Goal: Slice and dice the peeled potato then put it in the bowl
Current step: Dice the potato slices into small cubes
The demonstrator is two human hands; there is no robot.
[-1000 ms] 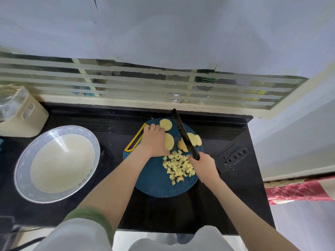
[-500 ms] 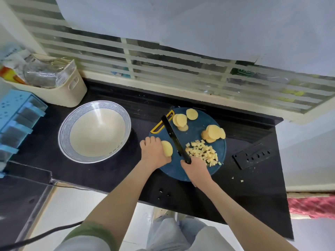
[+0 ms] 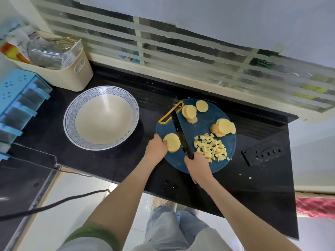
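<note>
Potato slice [image 3: 172, 145], possibly a small stack, lies at the near-left of the round blue cutting board [image 3: 203, 122], held by the curled fingers of the left hand [image 3: 156, 147]. Just right of it, the right hand [image 3: 198, 166] grips the black knife [image 3: 181, 134], blade pointing far. Diced pieces [image 3: 211, 147] are heaped further right, with more slices [image 3: 223, 127] behind. The bowl [image 3: 72, 113] stands on the bench [image 3: 126, 160], left of the board
</note>
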